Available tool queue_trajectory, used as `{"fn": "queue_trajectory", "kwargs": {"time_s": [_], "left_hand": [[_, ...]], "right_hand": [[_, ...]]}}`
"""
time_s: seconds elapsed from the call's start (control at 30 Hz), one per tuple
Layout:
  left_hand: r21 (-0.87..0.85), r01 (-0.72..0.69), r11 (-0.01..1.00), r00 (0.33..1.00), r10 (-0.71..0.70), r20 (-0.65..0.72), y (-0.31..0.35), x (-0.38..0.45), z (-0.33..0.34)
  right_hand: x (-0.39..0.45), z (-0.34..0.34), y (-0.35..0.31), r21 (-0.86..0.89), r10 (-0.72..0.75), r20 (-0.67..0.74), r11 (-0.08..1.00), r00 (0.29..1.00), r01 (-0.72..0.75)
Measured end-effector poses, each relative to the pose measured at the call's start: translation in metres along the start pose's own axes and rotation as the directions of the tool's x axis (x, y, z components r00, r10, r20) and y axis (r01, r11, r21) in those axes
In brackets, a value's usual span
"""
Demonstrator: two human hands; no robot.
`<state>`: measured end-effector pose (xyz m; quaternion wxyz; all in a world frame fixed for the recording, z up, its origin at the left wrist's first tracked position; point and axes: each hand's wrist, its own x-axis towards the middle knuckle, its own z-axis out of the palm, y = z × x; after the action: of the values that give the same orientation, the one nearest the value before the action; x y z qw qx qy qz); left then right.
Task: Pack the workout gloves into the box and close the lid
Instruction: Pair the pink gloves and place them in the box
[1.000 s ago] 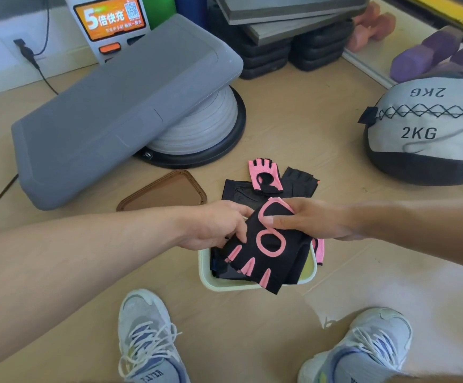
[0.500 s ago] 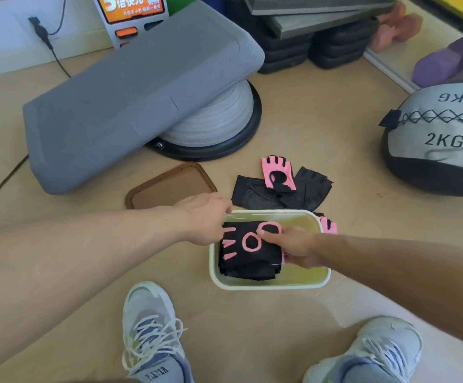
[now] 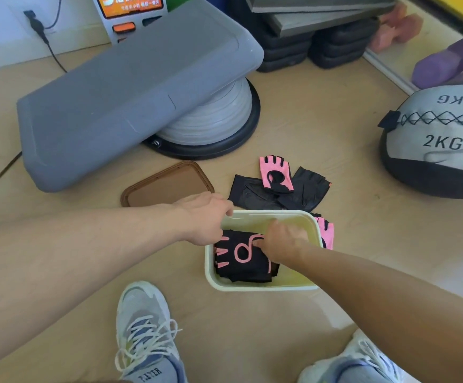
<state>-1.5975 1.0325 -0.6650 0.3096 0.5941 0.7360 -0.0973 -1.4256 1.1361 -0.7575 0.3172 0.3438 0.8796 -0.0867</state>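
Note:
A cream box (image 3: 263, 286) stands open on the floor. A black glove with pink markings (image 3: 241, 258) lies flat in its left half. My left hand (image 3: 207, 217) rests on the box's near-left rim, fingers touching the glove's edge. My right hand (image 3: 281, 240) presses down on the glove's right side inside the box. Behind the box lie a pink glove (image 3: 276, 174) on top of black gloves (image 3: 305, 189), and another pink glove (image 3: 326, 234) sits against the box's right wall. The brown lid (image 3: 167, 185) lies flat to the box's left rear.
A grey step platform (image 3: 131, 89) leans on a balance dome (image 3: 219, 125) behind the lid. A 2KG medicine ball (image 3: 440, 139) sits at right, stacked black risers (image 3: 318, 42) and dumbbells at the back. My two shoes (image 3: 144, 333) are just in front of the box.
The black and pink glove went from held above the box down into it and now lies flat. Both hands followed it down; the right hand now presses on it.

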Motion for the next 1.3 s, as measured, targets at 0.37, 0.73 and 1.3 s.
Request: {"fn": "queue_trajectory", "kwargs": {"time_s": [0.37, 0.73, 1.3], "left_hand": [[0.044, -0.023, 0.999, 0.999, 0.025, -0.033, -0.001, 0.003, -0.001], [0.059, -0.054, 0.997, 0.994, 0.059, -0.090, 0.010, 0.010, -0.008], [0.067, 0.045, 0.997, 0.989, -0.035, -0.146, -0.011, 0.020, -0.031]], "right_hand": [[0.011, 0.031, -0.026, 0.268, -0.259, 0.129, 0.938, 0.957, 0.218], [0.019, -0.109, 0.093, 0.972, 0.282, -0.227, 0.122, 0.932, 0.200], [0.038, 0.089, 0.126, 0.839, 0.627, 0.279, 0.208, 0.727, -0.502]]}}
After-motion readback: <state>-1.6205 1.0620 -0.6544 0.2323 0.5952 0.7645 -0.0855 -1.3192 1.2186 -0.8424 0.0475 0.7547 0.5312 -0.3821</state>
